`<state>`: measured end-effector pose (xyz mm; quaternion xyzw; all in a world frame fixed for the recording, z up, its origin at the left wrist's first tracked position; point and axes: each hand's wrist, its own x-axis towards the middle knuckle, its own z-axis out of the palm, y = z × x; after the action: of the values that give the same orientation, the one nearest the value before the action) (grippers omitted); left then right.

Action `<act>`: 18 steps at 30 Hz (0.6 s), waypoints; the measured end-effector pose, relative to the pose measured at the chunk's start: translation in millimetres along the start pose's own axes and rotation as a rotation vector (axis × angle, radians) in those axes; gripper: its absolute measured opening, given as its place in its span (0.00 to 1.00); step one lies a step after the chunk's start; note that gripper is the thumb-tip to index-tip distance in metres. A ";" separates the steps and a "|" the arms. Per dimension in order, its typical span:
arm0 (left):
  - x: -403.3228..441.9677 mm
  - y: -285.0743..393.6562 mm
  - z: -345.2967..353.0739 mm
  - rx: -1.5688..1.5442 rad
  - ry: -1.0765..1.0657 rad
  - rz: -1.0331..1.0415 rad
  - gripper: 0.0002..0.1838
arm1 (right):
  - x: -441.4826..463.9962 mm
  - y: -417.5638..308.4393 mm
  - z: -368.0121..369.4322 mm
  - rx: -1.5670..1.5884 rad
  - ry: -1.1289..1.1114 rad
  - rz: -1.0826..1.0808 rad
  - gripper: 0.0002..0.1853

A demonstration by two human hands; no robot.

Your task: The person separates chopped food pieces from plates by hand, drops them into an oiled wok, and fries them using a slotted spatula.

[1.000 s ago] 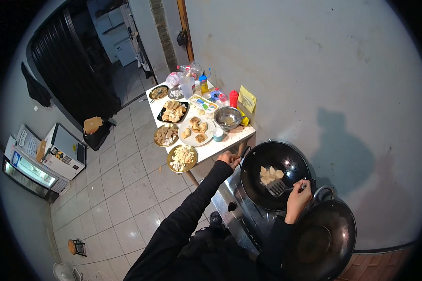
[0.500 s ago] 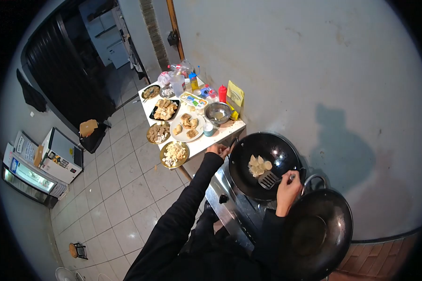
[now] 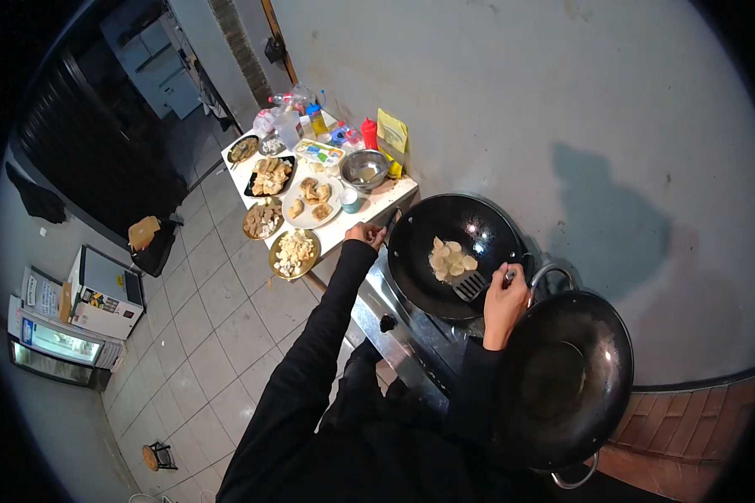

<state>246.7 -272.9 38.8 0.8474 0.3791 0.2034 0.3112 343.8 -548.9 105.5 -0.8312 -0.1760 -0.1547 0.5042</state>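
Note:
My left hand is closed around the side handle of a black wok on the stove. My right hand grips a slotted spatula above the wok's right side. The spatula's slotted blade is low in the wok, at the edge of a cluster of pale, roundish food pieces. What kind of food they are, I cannot tell. Most of the spatula's handle is hidden by my right hand.
A second, larger wok stands close at the right. On the white table at the left are a plate of browned pieces, a plate of pale chunks, a metal bowl and a red bottle. The wall rises behind the stove.
The whole view has shifted, so the table and wok appear higher and further left. Both hands keep their holds, and the spatula blade stays beside the food pieces.

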 end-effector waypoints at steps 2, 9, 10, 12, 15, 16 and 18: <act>-0.4 -7.9 2.4 -0.012 0.027 0.067 0.15 | 2.2 16.9 15.7 0.059 -0.035 -0.031 0.06; 4.3 -17.9 6.6 -0.096 0.066 0.135 0.14 | 5.1 -14.4 -5.6 0.053 -0.026 0.001 0.08; 4.2 -18.8 7.7 -0.104 0.069 0.122 0.15 | 4.7 -14.7 -6.6 -0.040 -0.028 -0.039 0.08; 5.4 -15.5 9.0 -0.117 0.066 0.111 0.16 | 9.4 -4.1 6.1 -0.092 0.012 -0.077 0.08; 4.4 -8.3 2.4 -0.139 0.046 0.079 0.16 | 18.1 -5.4 16.6 0.057 -0.088 0.010 0.08; 5.6 -4.1 -1.9 -0.142 0.039 0.079 0.16 | 20.8 -11.5 13.3 0.050 -0.086 0.013 0.08; 5.3 2.1 -7.2 -0.130 -0.044 -0.002 0.16 | 24.8 -18.3 4.3 0.110 -0.044 0.034 0.08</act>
<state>246.9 -267.3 46.1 0.8292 0.3591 0.2087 0.3740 358.0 -533.8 128.8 -0.8082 -0.1811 -0.1176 0.5479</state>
